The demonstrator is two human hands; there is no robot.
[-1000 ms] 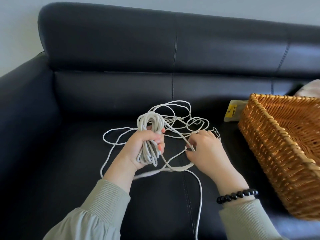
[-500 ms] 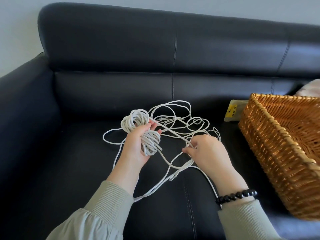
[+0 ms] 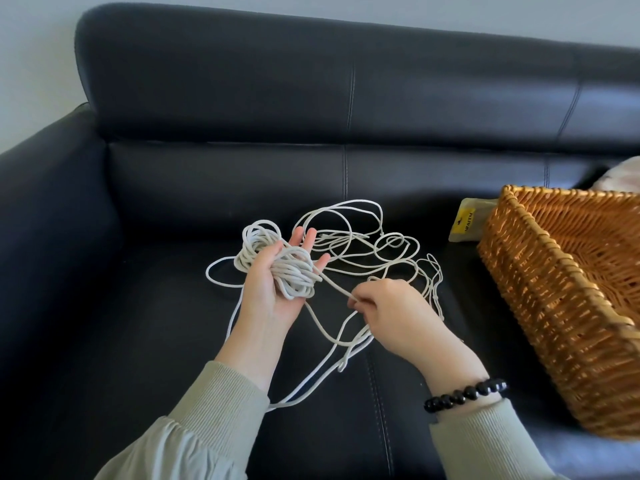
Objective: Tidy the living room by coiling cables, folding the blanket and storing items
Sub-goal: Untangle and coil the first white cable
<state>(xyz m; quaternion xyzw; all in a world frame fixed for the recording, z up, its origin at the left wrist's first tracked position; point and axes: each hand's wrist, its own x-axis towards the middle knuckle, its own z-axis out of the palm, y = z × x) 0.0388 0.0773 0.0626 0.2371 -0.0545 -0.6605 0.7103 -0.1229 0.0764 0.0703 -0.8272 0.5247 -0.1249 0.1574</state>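
As the flat left hand (image 3: 268, 299) bears one cable (image 3: 294, 271), the right hand (image 3: 398, 315) pinches it.

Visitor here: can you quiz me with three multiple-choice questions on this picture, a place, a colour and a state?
1. Where does the wicker basket stand?
A. on the floor
B. on the sofa seat
C. on the person's lap
2. What colour is the bead bracelet?
A. black
B. white
C. red
3. What is the right hand doing?
A. lying flat
B. gripping the basket
C. pinching a strand of the white cable
Answers: B, it sits on the dark cushion; A, the beads are glossy black; C, fingertips close on one strand.
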